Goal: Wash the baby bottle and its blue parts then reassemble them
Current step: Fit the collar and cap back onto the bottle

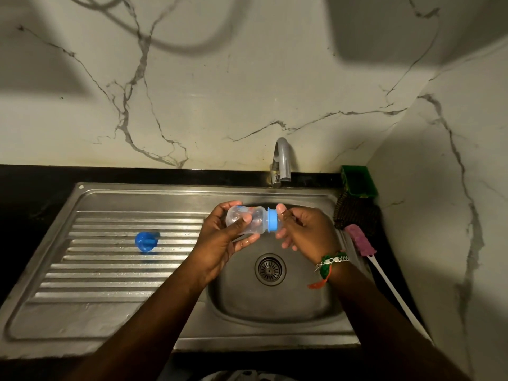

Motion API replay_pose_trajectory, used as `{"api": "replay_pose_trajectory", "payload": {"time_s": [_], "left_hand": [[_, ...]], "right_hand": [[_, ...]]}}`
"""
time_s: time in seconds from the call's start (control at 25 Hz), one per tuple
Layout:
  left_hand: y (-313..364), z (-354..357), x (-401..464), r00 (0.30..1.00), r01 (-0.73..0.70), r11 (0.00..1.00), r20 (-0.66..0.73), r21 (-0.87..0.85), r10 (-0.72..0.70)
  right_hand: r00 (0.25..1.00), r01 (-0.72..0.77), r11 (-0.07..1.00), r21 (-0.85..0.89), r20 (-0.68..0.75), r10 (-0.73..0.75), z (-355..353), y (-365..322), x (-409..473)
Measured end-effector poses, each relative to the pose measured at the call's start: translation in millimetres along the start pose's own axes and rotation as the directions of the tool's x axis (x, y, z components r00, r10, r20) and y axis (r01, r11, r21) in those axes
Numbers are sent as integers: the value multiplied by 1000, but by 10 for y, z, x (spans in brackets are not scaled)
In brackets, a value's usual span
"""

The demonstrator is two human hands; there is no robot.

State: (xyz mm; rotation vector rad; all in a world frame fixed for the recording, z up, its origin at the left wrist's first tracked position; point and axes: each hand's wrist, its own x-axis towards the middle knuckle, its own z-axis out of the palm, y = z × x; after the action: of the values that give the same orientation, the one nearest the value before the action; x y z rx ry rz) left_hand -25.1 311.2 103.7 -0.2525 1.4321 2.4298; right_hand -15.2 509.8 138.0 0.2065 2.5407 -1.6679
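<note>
Head view: two bare hands meet in the middle of the frame, over the bowl of one shiny steel sink point(137, 312). The left hand point(220, 237) curls around the one clear plastic baby bottle point(247, 220), which lies on its side. Its thumb presses on the near side and its fingers wrap the far side. One light blue ring with little ridges point(272, 220) sits on the bottle's neck, at the right end. The right hand point(305, 232) pinches that ring with its thumb and fingers. This wrist has one woven band point(328, 264) (green, white and orange).

One dark blue see-through cap point(147, 241), round like a little dome, sits alone on the bumpy draining board at center left, well apart from the bottle.

One round metal drain point(270, 269) with many small holes sits in the bowl, below the hands. One bent grey tap point(283, 160) stands at the back. At center right are one green tub point(358, 181), one dark scrubber point(354, 215) and one long white-handled brush with a fuzzy pink head point(362, 242). The wall is white marble with grey lines.
</note>
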Motion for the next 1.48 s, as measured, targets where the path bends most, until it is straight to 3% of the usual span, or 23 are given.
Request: {"api": "replay_pose_trajectory", "payload": {"time_s": [0.12,0.24,0.52,0.72,0.88,0.96,1.08,1.2,1.48], "left_hand": [[5,-65,2,999,-17,1000,-30,6,17],[28,-150,-44,999,-26,998,-38,63,29],[217,-727,-266,994,-81,991,-62,103,87],[460,-1564,-454,957,-105,994,-275,-13,97],[633,-2489,-604,847,-155,980,-527,-128,65],[654,-2823,-666,803,-162,975,-594,-149,43],[612,-2968,-673,793,-148,978,-609,-145,30],[593,-2851,-589,809,-138,979,-587,-151,23],[416,-1895,-142,899,-62,984,-439,-169,-19]], "right_hand": [[984,174,982,-69,56,-171,-1,-68,-53],[965,262,918,-297,108,-241,54,-156,-41],[970,58,990,-130,242,-25,745,-244,94],[902,-48,992,-115,423,93,1706,-472,330],[923,160,934,-319,383,-27,2681,-391,747],[872,306,875,-375,480,-100,3103,-259,902],[771,486,738,-468,627,-110,3389,-60,917],[789,512,708,-487,592,-164,3343,73,850],[940,244,917,-315,310,-143,1921,309,720]]}}
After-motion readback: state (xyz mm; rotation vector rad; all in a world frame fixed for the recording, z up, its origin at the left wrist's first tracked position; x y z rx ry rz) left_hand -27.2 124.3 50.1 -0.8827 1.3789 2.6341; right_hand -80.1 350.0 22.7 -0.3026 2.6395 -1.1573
